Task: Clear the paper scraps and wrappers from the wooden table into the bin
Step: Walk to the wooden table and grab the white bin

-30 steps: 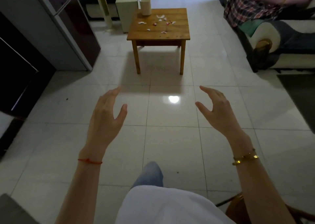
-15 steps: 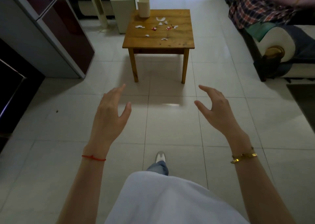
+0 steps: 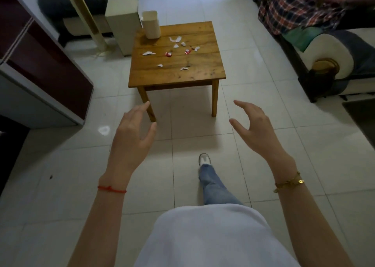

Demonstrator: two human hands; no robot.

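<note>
A small wooden table (image 3: 198, 74) stands ahead of me on the tiled floor. Several white paper scraps (image 3: 148, 53) and red wrappers (image 3: 168, 54) lie scattered over its far half. A cream bin (image 3: 151, 24) stands on the table's far left corner. My left hand (image 3: 133, 136) and my right hand (image 3: 254, 129) are raised in front of me, short of the table's near edge. Both hold nothing, with the fingers spread and slightly curled.
A dark red and grey cabinet (image 3: 40, 67) lines the left side. A taller cream box (image 3: 123, 21) stands on the floor behind the table's left corner. A sofa (image 3: 328, 51) with a plaid cloth (image 3: 294, 9) fills the right. My right foot (image 3: 204, 159) is stepping forward.
I have walked closer, so the table looks larger and nearer. My right leg has swung forward into view. Both hands have stayed raised and empty.
</note>
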